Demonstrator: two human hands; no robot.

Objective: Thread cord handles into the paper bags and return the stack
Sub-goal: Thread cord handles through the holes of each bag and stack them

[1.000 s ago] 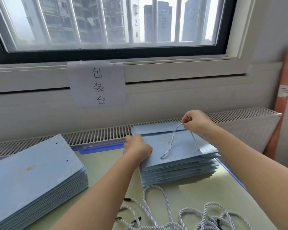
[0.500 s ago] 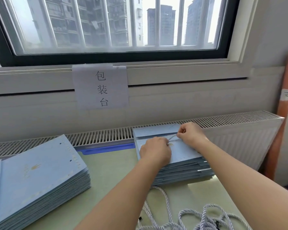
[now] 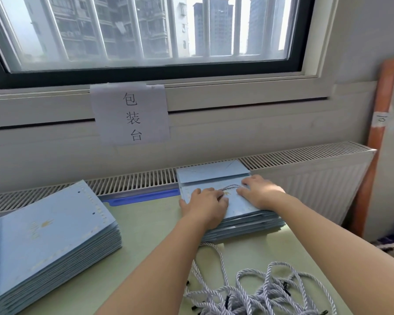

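Head view looks down on my two hands, both resting on the top paper bag (image 3: 241, 206) of the far stack (image 3: 243, 223) by the radiator grille (image 3: 132, 181). My left hand (image 3: 205, 205) lies palm down on the bag's left part, fingers fairly straight and pressing it flat; it grips nothing that I can see. My right hand (image 3: 259, 193) lies on the right part, fingertips near one end of the cord handle (image 3: 231, 187), which runs in a shallow arc across the bag between my hands. Whether those fingertips pinch the cord or only press beside it, I cannot tell.

I judge this to be the seating of the cord: one handle looks threaded and I am smoothing it flat. To do it well, I should keep the left palm firm so the bag does not slide off the stack, draw the cord even on both sides, and check that the ends have caught behind the holes, which I cannot see from here.

The loose cords (image 3: 259, 294) lie tangled on the green desk (image 3: 146, 246) near me; pulling one free slowly will spare knots. A second stack of bags (image 3: 50, 242) sits at my left.
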